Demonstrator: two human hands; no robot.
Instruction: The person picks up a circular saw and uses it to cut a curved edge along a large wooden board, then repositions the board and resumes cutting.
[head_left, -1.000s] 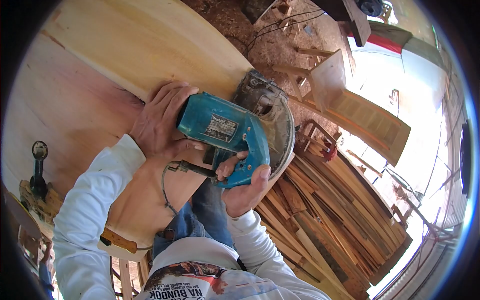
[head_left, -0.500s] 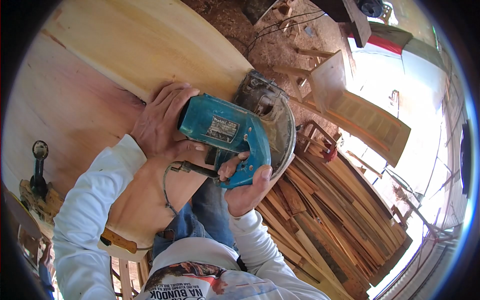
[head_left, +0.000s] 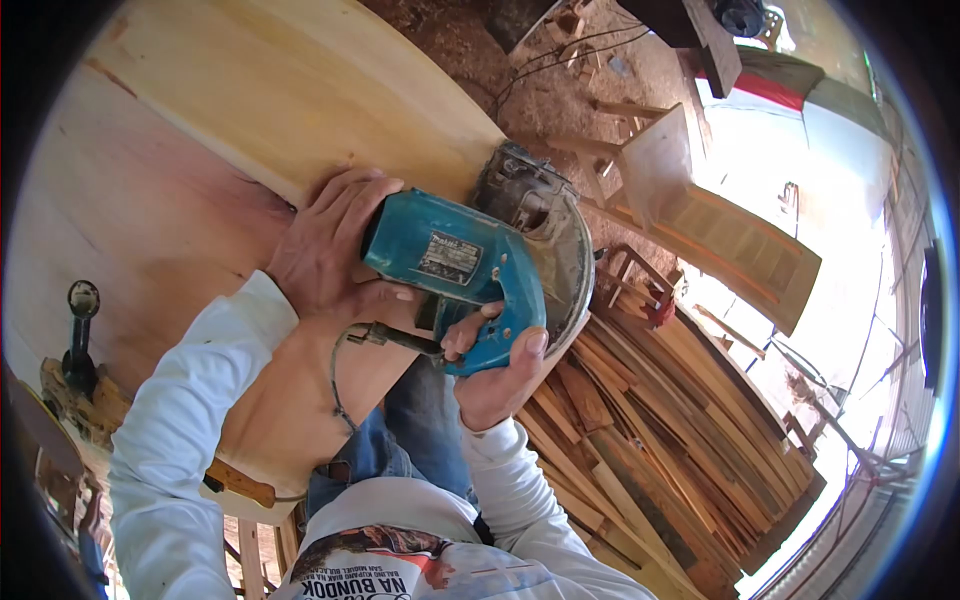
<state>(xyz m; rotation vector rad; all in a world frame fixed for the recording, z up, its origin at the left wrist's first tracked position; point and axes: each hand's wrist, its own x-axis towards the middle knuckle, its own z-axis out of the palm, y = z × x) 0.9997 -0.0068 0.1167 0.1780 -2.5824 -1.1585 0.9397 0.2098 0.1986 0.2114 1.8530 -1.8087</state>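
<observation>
A teal circular saw (head_left: 425, 240) with a worn label sits at the right end of a wide wooden board (head_left: 250, 90). My right hand (head_left: 495, 375) wraps around its rear handle, fingers through the grip opening. My left hand (head_left: 330, 240) cups the end of the motor housing, thumb on the near side and fingers on the far side, low over the wood. The dusty blade guard (head_left: 565, 250) faces right, at the board's edge; the blade itself is hidden. From the handle a power cord (head_left: 335, 380) hangs down over the near edge.
Stacked timber strips (head_left: 660, 430) lie on the right. Beyond them stands a wooden furniture piece (head_left: 720, 235). Another tool with a black handle (head_left: 80, 330) rests on the board at left, near a wooden handle (head_left: 240, 485). Sawdust covers the floor (head_left: 560, 100).
The saw and both hands have shifted very slightly to the right. Both hands keep the same hold.
</observation>
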